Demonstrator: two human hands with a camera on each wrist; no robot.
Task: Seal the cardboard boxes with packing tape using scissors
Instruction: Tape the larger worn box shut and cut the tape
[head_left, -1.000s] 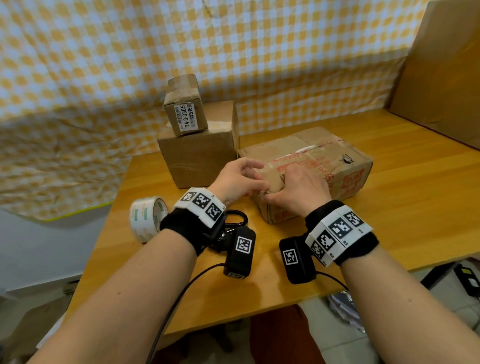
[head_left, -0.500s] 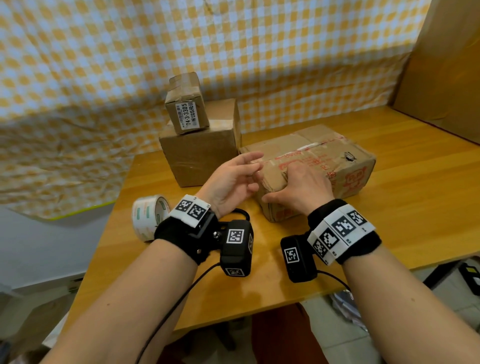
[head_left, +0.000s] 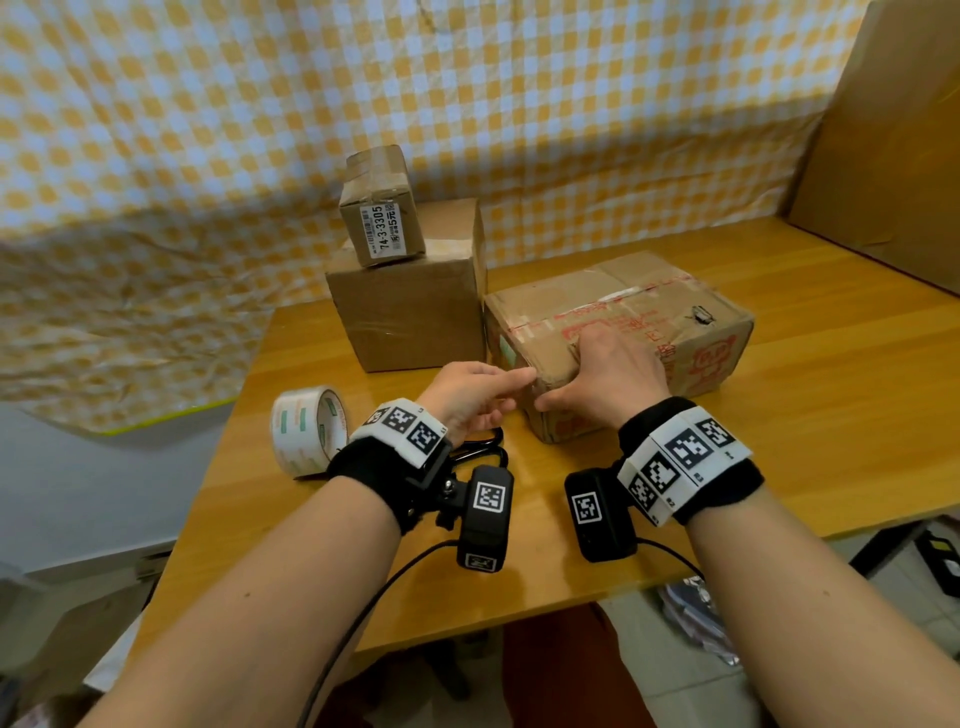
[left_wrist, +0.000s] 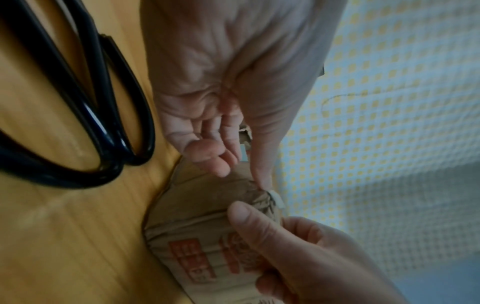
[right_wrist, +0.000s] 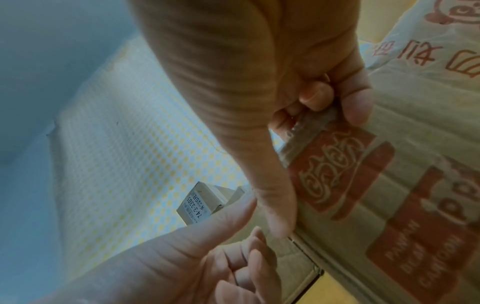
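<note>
The right hand clamps the printed box's near corner, thumb underneath. The left hand, fingers loosely parted, touches beside it. Better to steady the box firmly before fetching the tape roll.

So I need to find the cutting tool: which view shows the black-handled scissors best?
The left wrist view: the black-handled scissors fill its left side, handle loops lying on the wooden table. The head view shows only a sliver of the loops behind the left wrist. The right wrist view shows none.
</note>
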